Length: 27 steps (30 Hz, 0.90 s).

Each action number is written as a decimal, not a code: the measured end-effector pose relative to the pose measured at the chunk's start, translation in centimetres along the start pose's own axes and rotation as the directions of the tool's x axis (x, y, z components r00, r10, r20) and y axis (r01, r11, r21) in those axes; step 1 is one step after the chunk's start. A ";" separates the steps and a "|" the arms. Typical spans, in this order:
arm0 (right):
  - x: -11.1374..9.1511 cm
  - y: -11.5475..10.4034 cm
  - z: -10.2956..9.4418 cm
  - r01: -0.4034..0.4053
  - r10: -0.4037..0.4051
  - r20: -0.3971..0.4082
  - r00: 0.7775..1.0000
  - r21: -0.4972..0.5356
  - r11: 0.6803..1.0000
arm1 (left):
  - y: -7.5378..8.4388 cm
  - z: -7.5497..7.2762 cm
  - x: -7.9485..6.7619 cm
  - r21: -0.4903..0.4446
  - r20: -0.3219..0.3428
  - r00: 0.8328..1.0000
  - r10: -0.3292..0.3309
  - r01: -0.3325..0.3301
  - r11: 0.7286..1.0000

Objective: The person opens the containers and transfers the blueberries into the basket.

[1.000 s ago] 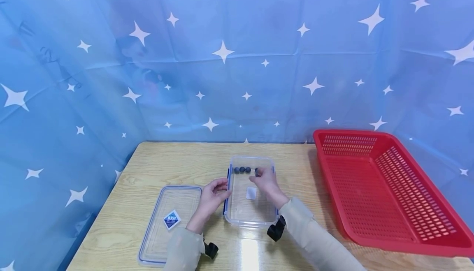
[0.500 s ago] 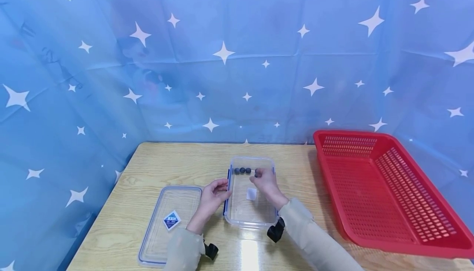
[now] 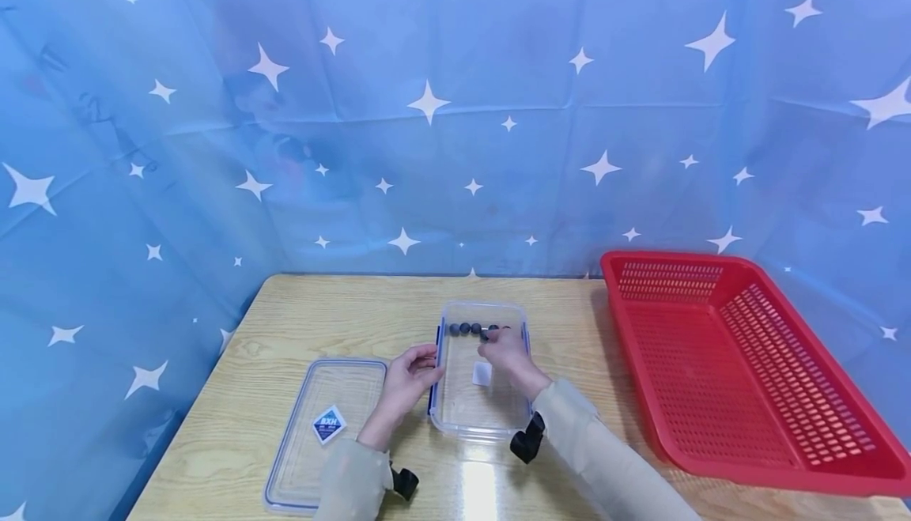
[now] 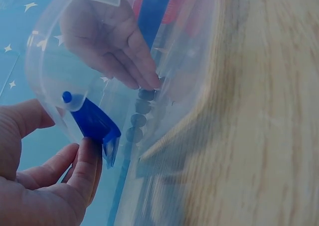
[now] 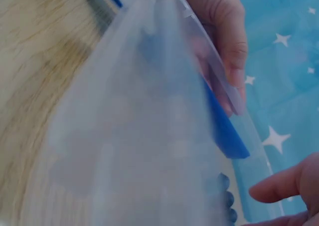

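Observation:
A clear plastic food container with blue side clips stands uncovered on the table. Along its far end runs a row of several small dark blue balls, blueberry-like. My left hand grips the container's left wall, thumb and fingers on either side by the blue clip. Reaching in from the right, my right hand has its fingertips down in the row, pinching a dark ball; part of the row is hidden behind the fingers. A pale square patch shows on the container's floor.
The blue-edged clear lid lies left of the container, with a blue-and-white diamond label. A large red perforated basket stands on the right. Behind the wooden table hangs a blue curtain with white stars.
My right hand's fingertips have shifted slightly left and nearer along the row, so dark balls now show behind and right of them. The left hand keeps its hold on the container.

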State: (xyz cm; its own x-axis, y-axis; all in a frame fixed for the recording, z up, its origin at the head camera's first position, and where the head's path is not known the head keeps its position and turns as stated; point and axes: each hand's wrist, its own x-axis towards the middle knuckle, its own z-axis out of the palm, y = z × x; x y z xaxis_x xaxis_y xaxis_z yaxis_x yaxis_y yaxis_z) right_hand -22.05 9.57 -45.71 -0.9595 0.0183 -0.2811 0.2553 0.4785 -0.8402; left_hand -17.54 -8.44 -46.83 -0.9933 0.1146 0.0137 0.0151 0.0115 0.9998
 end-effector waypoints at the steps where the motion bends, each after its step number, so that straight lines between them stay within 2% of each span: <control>1: 0.1 0.0 0.0 -0.006 0.006 0.005 1.000 0.001 1.000 | -0.3 -0.1 0.1 -0.005 -0.002 1.000 -0.003 0.003 1.000; 7: 0.6 0.2 0.0 -0.020 0.019 0.040 0.999 0.037 0.999 | -2.6 -0.3 1.0 -0.006 -0.012 1.000 0.002 -0.002 1.000; 10: 0.8 0.4 -0.2 -0.015 0.010 0.061 0.998 0.079 0.997 | -2.9 -0.3 1.1 0.007 -0.018 1.000 0.016 -0.016 1.000; 18: 0.8 0.4 -0.4 -0.005 -0.005 0.089 0.996 0.102 0.995 | -2.9 -0.4 1.1 0.007 -0.016 1.000 0.026 -0.025 1.000; 25: 0.6 0.5 -0.3 -0.012 0.008 0.108 0.994 0.035 0.999 | -2.9 -0.4 1.1 0.012 -0.015 0.999 0.032 -0.032 0.999; 27: 0.6 0.6 -0.4 -0.013 0.010 0.108 0.994 0.034 0.999 | -2.5 -0.4 0.9 0.005 -0.010 1.000 0.027 -0.027 1.000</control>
State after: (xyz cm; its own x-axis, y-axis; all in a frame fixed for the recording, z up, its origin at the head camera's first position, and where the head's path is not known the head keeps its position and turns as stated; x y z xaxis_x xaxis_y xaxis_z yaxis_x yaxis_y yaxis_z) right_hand -22.49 10.16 -46.18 -0.9384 -0.0723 -0.3379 0.2720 0.4483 -0.8515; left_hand -18.55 -8.75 -49.27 -0.9936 0.1052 0.0406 0.0422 0.0133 0.9990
